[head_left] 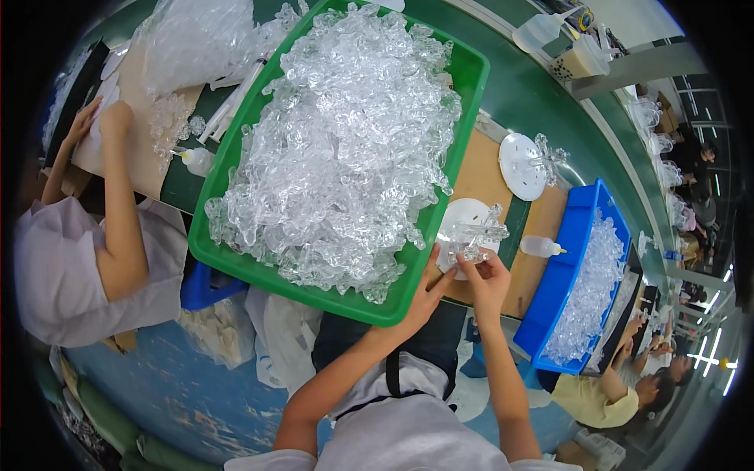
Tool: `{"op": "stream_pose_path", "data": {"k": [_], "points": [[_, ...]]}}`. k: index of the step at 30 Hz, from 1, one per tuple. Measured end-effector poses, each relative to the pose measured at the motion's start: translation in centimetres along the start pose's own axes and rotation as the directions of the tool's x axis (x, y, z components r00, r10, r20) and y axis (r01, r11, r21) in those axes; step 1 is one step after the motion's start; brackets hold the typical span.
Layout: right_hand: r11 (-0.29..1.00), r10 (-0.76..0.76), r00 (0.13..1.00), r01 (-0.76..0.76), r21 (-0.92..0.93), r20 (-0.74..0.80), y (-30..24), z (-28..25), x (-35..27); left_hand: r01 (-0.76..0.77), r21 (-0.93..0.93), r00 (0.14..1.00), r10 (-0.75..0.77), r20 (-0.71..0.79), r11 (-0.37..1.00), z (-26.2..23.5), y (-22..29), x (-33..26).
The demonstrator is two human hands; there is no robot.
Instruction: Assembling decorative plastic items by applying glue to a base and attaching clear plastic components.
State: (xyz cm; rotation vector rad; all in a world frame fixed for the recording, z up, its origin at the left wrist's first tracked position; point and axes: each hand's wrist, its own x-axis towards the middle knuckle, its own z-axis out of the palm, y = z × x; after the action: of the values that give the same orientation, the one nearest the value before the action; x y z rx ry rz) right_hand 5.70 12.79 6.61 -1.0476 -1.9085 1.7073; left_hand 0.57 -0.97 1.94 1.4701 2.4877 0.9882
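Note:
Just right of the big green tray (385, 314), a white round disc (453, 229) lies with clear plastic pieces standing on it. My left hand (422, 300) is at the disc's near left edge, its index finger and thumb closed on the rim. Against the near side of the disc, the fingertips of my right hand (488, 281) are pinched on a clear plastic piece (473, 253). The exact shape of that piece is hard to make out. A heap of similar clear pieces (345, 149) fills the green tray.
Farther right stand another white disc (518, 166) with clear parts, a small squeeze bottle (539, 246) and a blue bin (542, 314) of clear pieces. At left, a co-worker's arms (122, 228) work near a plastic bag (196, 47) and another squeeze bottle (199, 162).

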Motion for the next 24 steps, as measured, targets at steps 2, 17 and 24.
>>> {"op": "stream_pose_path", "data": {"k": [2,17,24], "points": [[0.974,-0.052,0.998,0.055,-0.221,0.019,-1.1,0.7,-0.3,0.012,0.000,1.000,-0.012,0.014,1.000,-0.2,-0.1,-0.1],[0.529,-0.490,0.864,0.402,-0.747,0.117,-1.2,2.1,-0.3,-0.038,-0.186,0.993,0.017,-0.113,0.982,0.0,0.0,1.0],[0.630,-0.273,0.920,0.392,-0.671,0.281,-4.2,-0.8,0.2,-0.047,-0.146,0.999,0.049,0.010,0.988,-0.9,0.2,1.6]]}}
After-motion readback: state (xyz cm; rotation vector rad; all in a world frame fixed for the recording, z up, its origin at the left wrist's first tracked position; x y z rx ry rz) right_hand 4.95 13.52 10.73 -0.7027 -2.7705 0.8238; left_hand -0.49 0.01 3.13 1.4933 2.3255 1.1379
